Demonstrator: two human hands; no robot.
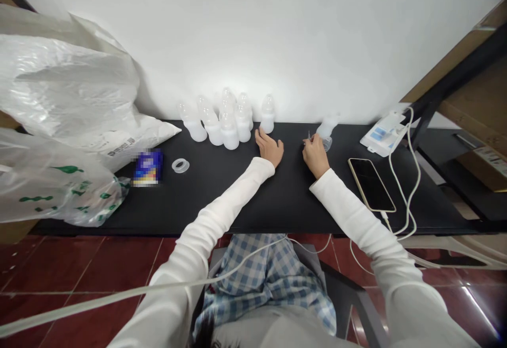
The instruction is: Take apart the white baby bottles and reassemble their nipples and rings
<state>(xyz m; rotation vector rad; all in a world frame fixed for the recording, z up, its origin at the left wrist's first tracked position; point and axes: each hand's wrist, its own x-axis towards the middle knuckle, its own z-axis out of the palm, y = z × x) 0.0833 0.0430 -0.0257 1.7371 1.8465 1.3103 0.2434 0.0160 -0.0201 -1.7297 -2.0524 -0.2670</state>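
My left hand rests palm down on the black table, fingers loosely stretched, just in front of a lone white baby bottle. My right hand is closed around a small clear part, pinching it at the fingertips. A tipped white bottle lies right behind that hand. A cluster of several white bottles stands against the wall, left of my left hand.
Large plastic bags crowd the table's left end. A blue packet and a clear ring lie nearby. At the right are a phone on a white cable and a white power strip.
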